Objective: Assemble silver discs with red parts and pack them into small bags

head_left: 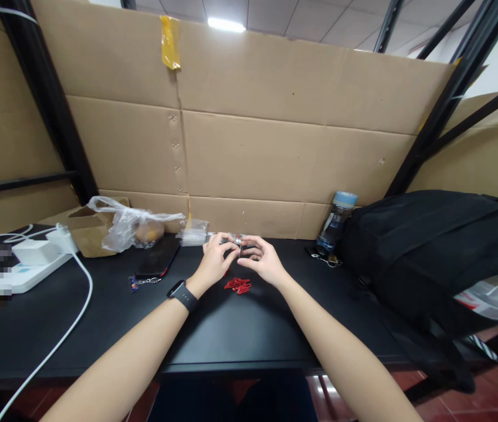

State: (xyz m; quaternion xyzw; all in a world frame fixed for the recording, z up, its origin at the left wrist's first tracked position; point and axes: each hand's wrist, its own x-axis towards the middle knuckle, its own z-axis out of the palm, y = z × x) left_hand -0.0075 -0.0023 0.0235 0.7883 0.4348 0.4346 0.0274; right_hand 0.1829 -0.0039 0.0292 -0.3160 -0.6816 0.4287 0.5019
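Note:
My left hand [219, 258], with a black watch [182, 293] on its wrist, has its fingers pinched together above the black table [240, 334]. Facing it, my right hand [263, 261] is curled with thumb and forefinger close to the left fingertips. A small shiny piece [237, 241] shows between the two hands, and a thin pale line runs down from it. It is too small to name, and the fingers partly hide it. Just below the hands lies a small pile of red cord loops [238, 285]. Behind the hands, a clear plastic packet [193, 233] lies partly covered.
On the left are a white power strip [40, 275] with cables, a paper bag [94, 234], a knotted plastic bag [129, 225] and a dark phone [158, 258] with a keychain [145, 281]. A water bottle [336, 223] and black backpack [429, 252] stand right. Cardboard [253, 158] walls the back.

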